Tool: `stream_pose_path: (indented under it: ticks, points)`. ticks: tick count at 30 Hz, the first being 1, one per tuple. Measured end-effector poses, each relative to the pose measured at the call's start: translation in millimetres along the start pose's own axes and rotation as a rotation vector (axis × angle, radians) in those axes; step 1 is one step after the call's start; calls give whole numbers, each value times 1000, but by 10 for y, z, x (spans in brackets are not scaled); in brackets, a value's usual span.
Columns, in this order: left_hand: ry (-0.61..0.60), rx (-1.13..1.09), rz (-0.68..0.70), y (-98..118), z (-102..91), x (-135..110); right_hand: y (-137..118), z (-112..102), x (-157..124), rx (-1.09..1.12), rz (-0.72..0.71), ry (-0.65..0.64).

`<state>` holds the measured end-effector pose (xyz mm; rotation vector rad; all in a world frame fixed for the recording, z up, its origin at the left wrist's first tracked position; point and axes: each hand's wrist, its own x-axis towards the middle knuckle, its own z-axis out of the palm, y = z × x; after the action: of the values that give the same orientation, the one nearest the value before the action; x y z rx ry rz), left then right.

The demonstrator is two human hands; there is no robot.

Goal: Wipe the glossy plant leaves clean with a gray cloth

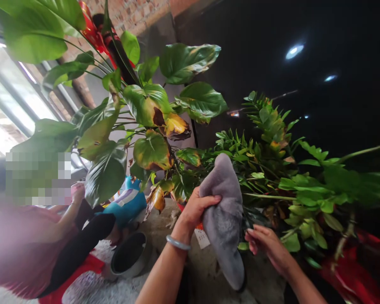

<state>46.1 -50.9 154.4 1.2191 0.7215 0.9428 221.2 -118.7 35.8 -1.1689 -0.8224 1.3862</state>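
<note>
My left hand (198, 211) grips a grey plush slipper (223, 219), its thumb lying over the soft fabric and its fingers hidden behind. The slipper is held upright and slightly tilted, with a dark edge showing at its lower end. Just right of it is my right hand (267, 245), apart from the fabric, with thumb and fingers drawn together in a pinch. Whatever may be between those fingertips is too small to make out. A pale bangle (178, 243) circles my left wrist.
A large potted plant (152, 101) with browning leaves rises ahead, and leafy plants (313, 190) crowd the right side. A person in pink (28, 249) sits at left near a dark bucket (129, 255) and a red stool (72, 280). A dark glossy panel (272, 84) stands behind.
</note>
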Motion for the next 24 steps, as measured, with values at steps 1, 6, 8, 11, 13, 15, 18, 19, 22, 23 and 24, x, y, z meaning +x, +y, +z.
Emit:
stream_pose_path:
  ticks: [1,6,8,11,13,15,18,19,22,23,24]
  points:
    - [22,42,-19,-82,3,5,3,2,9,1,10,20]
    - [-240,397,-405,-533,-87,-290,72,-63,45,-25,31,77]
    - [-368,388,-495,-492,-122,-394,90,-90,40,-38,28,69]
    - [-281,186,-331,-200,-112,-335,71,-87,12,-60,20,22]
    - [-91,36,-124,-11,-77,-185,38,-59,-10,-58,12,-4]
    - [79,-47,11,44,-44,-41,10,-32,-21,-46,4,-9]
    - [95,30,-65,-180,-45,-8,10,-35,-10,-56,26,37]
    - [31,108,-155,-303,-64,-60,20,-50,-3,-64,38,58]
    - [-236,364,-427,-587,-154,-305,51,-111,5,-86,59,74]
    - [-299,403,-482,-608,-181,-375,54,-125,1,-89,59,62]
    - [-327,400,-500,-583,-202,-420,50,-133,-5,-91,58,44]
